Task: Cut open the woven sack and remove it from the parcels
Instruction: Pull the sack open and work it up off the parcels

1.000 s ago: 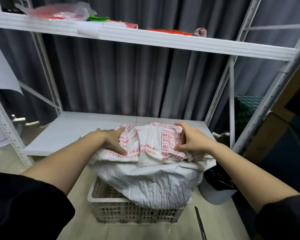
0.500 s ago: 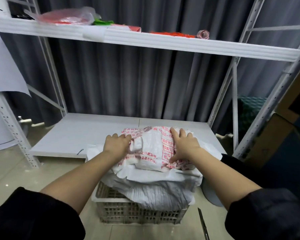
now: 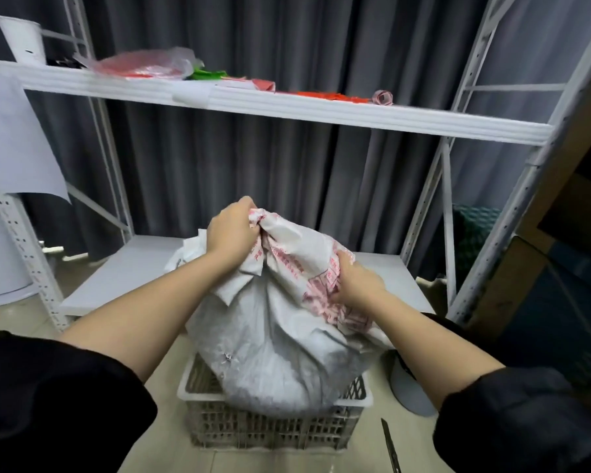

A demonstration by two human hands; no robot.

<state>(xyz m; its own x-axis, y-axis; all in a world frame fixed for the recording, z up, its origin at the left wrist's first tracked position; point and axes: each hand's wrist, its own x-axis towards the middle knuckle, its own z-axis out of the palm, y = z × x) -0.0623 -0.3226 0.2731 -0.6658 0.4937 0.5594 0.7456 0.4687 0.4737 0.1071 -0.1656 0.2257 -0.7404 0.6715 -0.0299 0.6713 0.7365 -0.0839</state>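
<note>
A white woven sack (image 3: 280, 339) with red printed text stands bulging in a pale plastic crate (image 3: 273, 431) on the floor. My left hand (image 3: 231, 230) is shut on a bunched fold at the sack's raised top. Lower and to the right, my right hand (image 3: 355, 283) grips the red-printed edge of the sack. The sack's cloth is pulled up and stretched between the two hands. No parcels show; the cloth hides whatever is inside. A knife (image 3: 389, 445) lies on the floor right of the crate.
A white metal rack surrounds the spot: a low shelf (image 3: 123, 271) behind the crate and an upper shelf (image 3: 287, 107) with red and green bags. A grey bin (image 3: 410, 387) stands right of the crate. Cardboard boxes (image 3: 560, 233) line the right side. Grey curtains hang behind.
Both hands went from pressing flat on the sack's top to gripping its cloth. The left hand has lifted the top upward, and the sack now stands taller in the crate.
</note>
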